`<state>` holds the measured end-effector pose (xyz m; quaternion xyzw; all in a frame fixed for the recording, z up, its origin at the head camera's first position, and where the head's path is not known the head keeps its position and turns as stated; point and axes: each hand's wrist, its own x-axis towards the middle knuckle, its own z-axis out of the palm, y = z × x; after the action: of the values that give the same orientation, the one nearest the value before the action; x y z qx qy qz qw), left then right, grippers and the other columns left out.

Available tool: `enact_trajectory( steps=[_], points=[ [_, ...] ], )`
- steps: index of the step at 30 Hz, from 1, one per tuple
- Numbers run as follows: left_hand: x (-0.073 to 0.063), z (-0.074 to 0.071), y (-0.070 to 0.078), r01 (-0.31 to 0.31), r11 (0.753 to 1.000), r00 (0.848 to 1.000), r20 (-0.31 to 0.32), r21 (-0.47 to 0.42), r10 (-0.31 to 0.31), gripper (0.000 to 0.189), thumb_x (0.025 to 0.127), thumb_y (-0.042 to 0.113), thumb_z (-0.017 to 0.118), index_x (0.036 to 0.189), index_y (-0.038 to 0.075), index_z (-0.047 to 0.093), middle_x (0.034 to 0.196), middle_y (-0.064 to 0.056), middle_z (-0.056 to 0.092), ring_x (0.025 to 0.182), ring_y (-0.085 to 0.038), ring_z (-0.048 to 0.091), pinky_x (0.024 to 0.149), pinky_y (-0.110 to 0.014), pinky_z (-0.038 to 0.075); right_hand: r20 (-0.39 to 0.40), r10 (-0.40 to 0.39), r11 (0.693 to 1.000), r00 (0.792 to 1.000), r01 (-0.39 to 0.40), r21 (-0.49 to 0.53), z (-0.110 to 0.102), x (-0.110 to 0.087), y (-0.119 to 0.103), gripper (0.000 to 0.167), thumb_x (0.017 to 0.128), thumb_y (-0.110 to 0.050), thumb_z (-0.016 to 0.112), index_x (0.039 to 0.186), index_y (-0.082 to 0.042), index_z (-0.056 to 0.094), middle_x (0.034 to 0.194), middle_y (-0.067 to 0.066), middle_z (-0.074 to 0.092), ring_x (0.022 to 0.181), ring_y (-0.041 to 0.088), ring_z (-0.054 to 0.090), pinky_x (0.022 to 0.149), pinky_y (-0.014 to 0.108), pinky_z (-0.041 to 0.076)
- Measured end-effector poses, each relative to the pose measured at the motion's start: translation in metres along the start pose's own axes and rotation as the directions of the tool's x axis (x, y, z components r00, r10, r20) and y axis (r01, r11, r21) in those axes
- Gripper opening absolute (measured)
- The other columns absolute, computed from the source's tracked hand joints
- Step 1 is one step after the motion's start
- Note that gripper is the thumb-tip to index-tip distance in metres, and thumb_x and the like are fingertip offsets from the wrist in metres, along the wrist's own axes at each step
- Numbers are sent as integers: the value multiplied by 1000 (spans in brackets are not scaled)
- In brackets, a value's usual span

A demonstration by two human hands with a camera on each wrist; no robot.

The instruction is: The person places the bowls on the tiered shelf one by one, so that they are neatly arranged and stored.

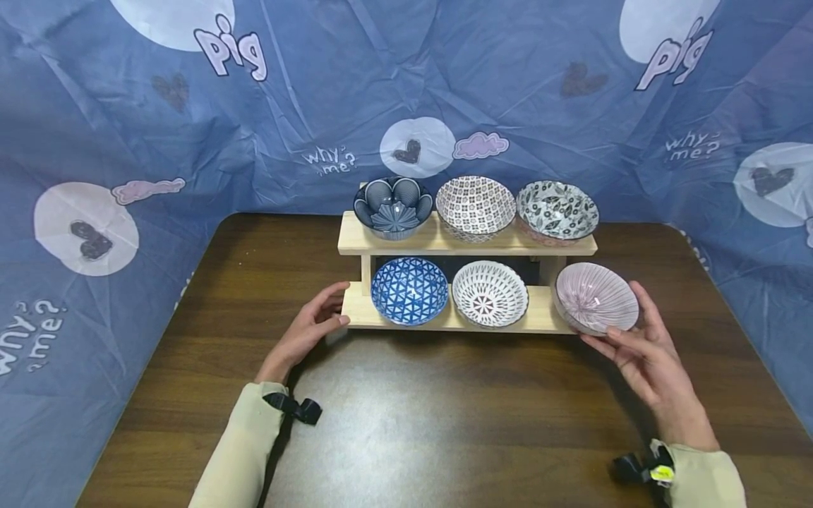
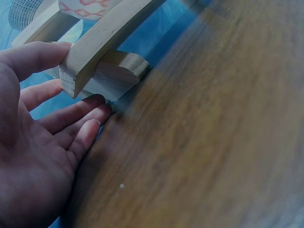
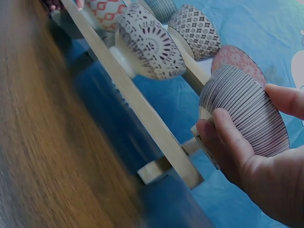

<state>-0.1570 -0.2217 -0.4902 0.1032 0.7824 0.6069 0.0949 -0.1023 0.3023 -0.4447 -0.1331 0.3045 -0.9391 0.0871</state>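
At the left end of the two-tier wooden shelf (image 1: pixel 356 310), my left hand (image 1: pixel 311 324) pinches the lower plank with thumb and fingers; the left wrist view shows this hand (image 2: pixel 38 128) at the plank's end (image 2: pixel 78 69). My right hand (image 1: pixel 657 367) grips a pinkish striped bowl (image 1: pixel 595 300) at the lower tier's right end. Thin dark lines cover this bowl's outside (image 3: pixel 244 111), tilted between thumb and fingers in the right wrist view. Left of it on the same plank stand a white bowl with a dark dashed pattern (image 1: pixel 490 295) and a blue-and-white triangle-patterned bowl (image 1: pixel 409 291).
On the upper tier sit a dark blue petal-patterned bowl (image 1: pixel 394 212), a grey-brown checkered bowl (image 1: pixel 476 206) and a leaf-patterned bowl (image 1: pixel 557 210). Brown wooden tabletop (image 1: pixel 432 423) lies in front of the shelf. Blue printed cloth (image 1: pixel 540 92) hangs behind and at both sides.
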Motion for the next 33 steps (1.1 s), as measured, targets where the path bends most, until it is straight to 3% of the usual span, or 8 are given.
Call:
enact_trajectory(
  steps=[16, 33],
  points=[
    [0, 0, -1, -11, 1000, 1000, 3, 3, 11, 62, 94, 8, 62, 151, 6, 39, 140, -31, 53, 117, -18, 54, 93, -20, 46, -9, 40, 996, 999, -41, -84, 10, 5, 16, 78, 93, 26, 28, 154, -23, 26, 147, 5, 36, 122, 29, 63, 92, 52, 56],
    [1, 0, 0, 3, 1000, 1000, 2, 1, -3, 62, 94, 8, 62, 151, 6, 38, 141, -30, 52, 117, -18, 54, 93, -20, 46, 5, 40, 996, 999, -39, -80, 9, 7, 23, 76, 93, 25, 31, 153, -22, 28, 145, 6, 40, 119, 30, 64, 91, 51, 56]
  ],
)
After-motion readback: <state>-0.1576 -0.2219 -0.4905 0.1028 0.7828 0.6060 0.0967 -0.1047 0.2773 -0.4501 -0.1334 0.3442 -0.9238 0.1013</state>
